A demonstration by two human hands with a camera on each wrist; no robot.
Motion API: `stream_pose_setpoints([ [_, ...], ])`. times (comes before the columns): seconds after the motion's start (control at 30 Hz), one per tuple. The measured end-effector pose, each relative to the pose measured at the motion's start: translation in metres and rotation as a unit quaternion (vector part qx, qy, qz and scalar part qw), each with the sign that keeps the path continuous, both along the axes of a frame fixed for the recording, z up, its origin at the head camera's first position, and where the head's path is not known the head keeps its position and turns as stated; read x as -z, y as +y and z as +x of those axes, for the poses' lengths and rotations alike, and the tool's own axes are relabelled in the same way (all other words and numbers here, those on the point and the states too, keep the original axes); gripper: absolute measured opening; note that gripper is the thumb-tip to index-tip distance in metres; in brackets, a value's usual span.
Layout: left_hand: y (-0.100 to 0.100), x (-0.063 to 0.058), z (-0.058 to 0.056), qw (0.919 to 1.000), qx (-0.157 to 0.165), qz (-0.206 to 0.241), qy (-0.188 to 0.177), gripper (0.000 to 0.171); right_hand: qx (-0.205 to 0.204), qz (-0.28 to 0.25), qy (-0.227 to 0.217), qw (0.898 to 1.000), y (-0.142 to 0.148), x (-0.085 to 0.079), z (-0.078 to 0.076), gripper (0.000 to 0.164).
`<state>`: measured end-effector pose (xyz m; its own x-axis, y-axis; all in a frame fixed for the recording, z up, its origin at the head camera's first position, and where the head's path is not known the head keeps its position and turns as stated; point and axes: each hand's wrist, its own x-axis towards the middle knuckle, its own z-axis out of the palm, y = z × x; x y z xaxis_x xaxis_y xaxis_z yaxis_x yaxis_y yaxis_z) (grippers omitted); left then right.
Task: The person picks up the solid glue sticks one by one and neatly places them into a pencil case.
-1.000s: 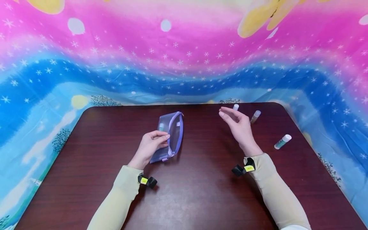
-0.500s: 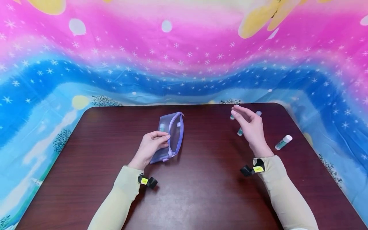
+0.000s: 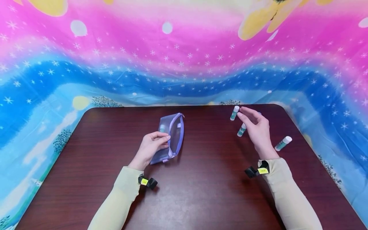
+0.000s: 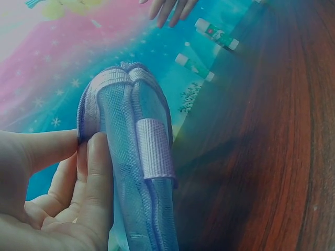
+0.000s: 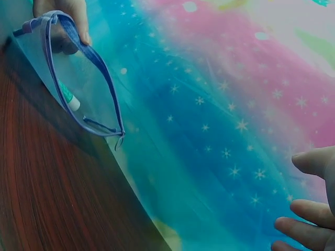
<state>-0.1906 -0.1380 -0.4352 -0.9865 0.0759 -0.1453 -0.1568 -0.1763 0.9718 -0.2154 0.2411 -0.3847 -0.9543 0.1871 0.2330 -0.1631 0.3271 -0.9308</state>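
Observation:
In the head view, my left hand (image 3: 149,148) pinches the near side of a purple mesh zipper pouch (image 3: 162,153) between thumb and fingers. The pouch's mouth gapes towards the right, and a glue stick (image 5: 69,97) shows through the mesh in the right wrist view. My right hand (image 3: 257,132) hovers at the back right, thumb and fingers spread apart with nothing between them. Its fingertips overlap the area beside a white-capped glue stick (image 3: 234,113). Another glue stick (image 3: 241,130) is partly covered by that hand, and only the cap of one behind it (image 3: 259,113) peeks out.
Farther right, a separate glue stick (image 3: 283,143) with a white cap stands near the table's right edge. The dark wooden table (image 3: 189,198) is bordered by a colourful snowflake-patterned cloth (image 3: 184,57) at the back and sides.
My right hand has moved to the right and slightly back, uncovering glue sticks on its left. The left hand and the pouch have stayed in place.

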Motion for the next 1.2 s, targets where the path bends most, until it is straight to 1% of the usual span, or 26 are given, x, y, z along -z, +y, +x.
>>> stream_pose_setpoints([
  [0.3, 0.0, -0.002, 0.0, 1.0, 0.005, -0.007, 0.002, 0.021, 0.02, 0.005, -0.011, 1.0, 0.011, 0.008, -0.001, 0.059],
  [0.47, 0.0, -0.001, 0.0, 0.9999, 0.007, -0.01, 0.003, 0.022, 0.027, 0.009, -0.039, 0.999, 0.016, 0.014, -0.001, 0.063],
  [0.57, 0.0, -0.001, 0.0, 0.9999, 0.006, -0.009, 0.004, 0.021, 0.025, 0.007, -0.054, 0.998, 0.018, 0.017, -0.001, 0.065],
  [0.7, -0.001, 0.0, -0.001, 1.0, 0.006, -0.007, 0.003, 0.021, 0.018, 0.005, -0.06, 0.998, 0.021, 0.023, -0.001, 0.065],
  [0.87, -0.001, 0.0, -0.001, 0.9999, 0.008, -0.009, 0.001, 0.022, 0.006, 0.024, -0.076, 0.997, 0.025, 0.033, -0.001, 0.066],
  [1.03, -0.001, 0.0, -0.001, 0.9999, 0.01, -0.01, 0.001, 0.022, -0.002, 0.036, -0.1, 0.994, 0.029, 0.04, -0.001, 0.071],
  [1.2, 0.0, 0.001, 0.0, 0.9999, 0.01, -0.01, 0.002, 0.022, 0.002, 0.033, -0.112, 0.993, 0.032, 0.048, -0.002, 0.072],
])
